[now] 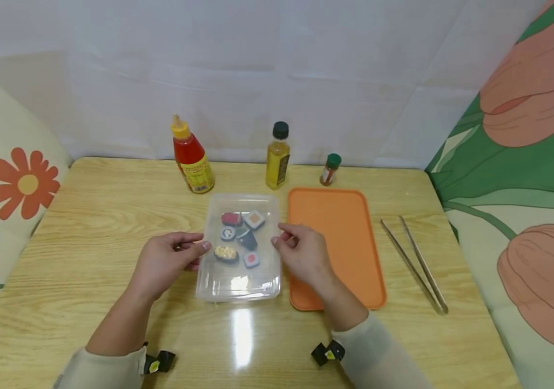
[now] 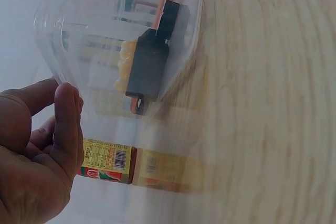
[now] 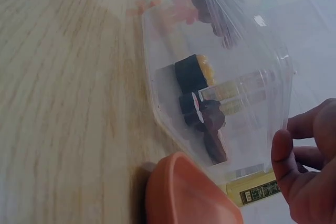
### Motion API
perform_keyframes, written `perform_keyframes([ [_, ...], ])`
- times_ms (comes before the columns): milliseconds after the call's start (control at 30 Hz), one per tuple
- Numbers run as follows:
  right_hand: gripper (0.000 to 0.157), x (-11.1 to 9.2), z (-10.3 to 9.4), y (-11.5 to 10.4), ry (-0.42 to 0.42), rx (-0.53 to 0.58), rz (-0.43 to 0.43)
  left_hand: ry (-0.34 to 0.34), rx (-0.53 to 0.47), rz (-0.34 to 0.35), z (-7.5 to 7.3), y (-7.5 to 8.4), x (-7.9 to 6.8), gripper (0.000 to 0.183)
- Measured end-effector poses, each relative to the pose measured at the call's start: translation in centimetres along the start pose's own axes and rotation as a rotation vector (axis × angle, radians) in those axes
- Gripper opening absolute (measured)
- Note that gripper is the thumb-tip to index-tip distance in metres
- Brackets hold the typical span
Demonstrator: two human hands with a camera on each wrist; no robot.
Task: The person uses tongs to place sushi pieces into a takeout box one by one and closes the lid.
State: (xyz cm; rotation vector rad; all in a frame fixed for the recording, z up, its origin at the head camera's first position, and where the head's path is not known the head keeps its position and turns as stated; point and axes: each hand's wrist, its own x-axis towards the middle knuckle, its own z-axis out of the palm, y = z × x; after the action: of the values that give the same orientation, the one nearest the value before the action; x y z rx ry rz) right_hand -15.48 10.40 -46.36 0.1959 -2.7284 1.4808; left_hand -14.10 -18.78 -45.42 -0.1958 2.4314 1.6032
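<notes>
A clear plastic food container [image 1: 216, 278] with a see-through lid stands on the table, several sushi pieces [image 1: 225, 254] inside it. My left hand [image 1: 166, 262] pinches the rim at the container's left side between thumb and fingers. On the opposite side, my right hand [image 1: 308, 254] pinches the rim the same way. Both wrist views show the fingertips at the upper edge, where lid and rim meet; whether the lid is fully seated I cannot tell. Dark-wrapped sushi [image 2: 148, 64] shows through the wall in the left wrist view, and a yellow-topped piece [image 3: 191, 73] in the right one.
An orange tray [image 1: 347, 243] lies right of the container, partly under my right forearm. Metal tongs [image 1: 415, 265] rest farther right. Along the back stand a red sauce bottle [image 1: 193, 159], an oil bottle [image 1: 277, 159] and a small green-capped jar [image 1: 330, 170].
</notes>
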Motion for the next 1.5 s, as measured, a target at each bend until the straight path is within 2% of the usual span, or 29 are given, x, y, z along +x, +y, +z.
perform_keyframes([
  [267, 0.034, 0.4, -0.4, 0.0, -0.003, -0.012, 0.002, -0.016, 0.004, 0.000, 0.2, 0.2, 0.3, 0.059],
  [500, 0.033, 0.4, -0.4, -0.1, 0.003, -0.021, 0.019, 0.006, 0.035, -0.007, 0.0, 0.8, 0.2, 0.059],
  [800, 0.033, 0.6, -0.3, 0.1, -0.014, -0.020, -0.013, 0.006, 0.033, -0.011, 0.2, 0.3, 0.1, 0.060],
  [967, 0.034, 0.7, -0.2, 0.2, -0.019, -0.011, 0.026, -0.002, 0.038, 0.010, 0.4, 0.2, 0.2, 0.056],
  [1200, 0.036, 0.5, -0.3, 0.6, -0.031, -0.016, 0.044, -0.047, 0.047, 0.022, 0.5, 0.1, 0.4, 0.054],
  [1300, 0.040, 0.1, -0.5, 0.8, -0.051, -0.008, 0.030, -0.070, 0.036, -0.006, 0.3, -0.1, 0.1, 0.058],
  [1500, 0.057, -1.6, -1.1, 1.0, -0.192, 0.032, 0.027, -0.182, -0.041, -0.048, 0.3, -0.9, -1.5, 0.063],
])
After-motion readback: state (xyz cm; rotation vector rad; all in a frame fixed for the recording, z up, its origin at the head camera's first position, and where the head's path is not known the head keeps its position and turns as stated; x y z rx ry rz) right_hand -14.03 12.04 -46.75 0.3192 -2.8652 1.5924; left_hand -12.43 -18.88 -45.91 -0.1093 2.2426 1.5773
